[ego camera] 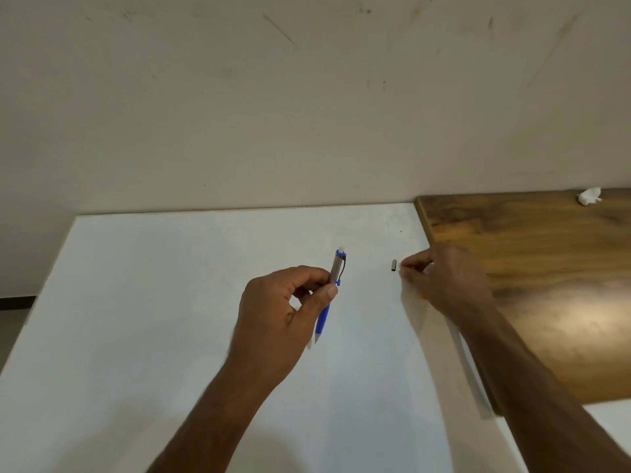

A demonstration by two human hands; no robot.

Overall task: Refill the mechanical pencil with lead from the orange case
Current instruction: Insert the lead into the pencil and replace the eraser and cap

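Between thumb and curled fingers of the left hand (pixel 283 312), the grip is clamped on the mechanical pencil (pixel 330 295), held nearly upright above the white surface (pixel 164 302), cap end away, tip toward the person. Right of it, a small dark cap (pixel 393 265) lies on the surface. Just beyond, the right hand (pixel 444 281) rests with fingers curled; a sliver of orange shows under it, contents unclear. Farther right, a wooden board (pixel 546 268) carries a crumpled tissue (pixel 589 196).
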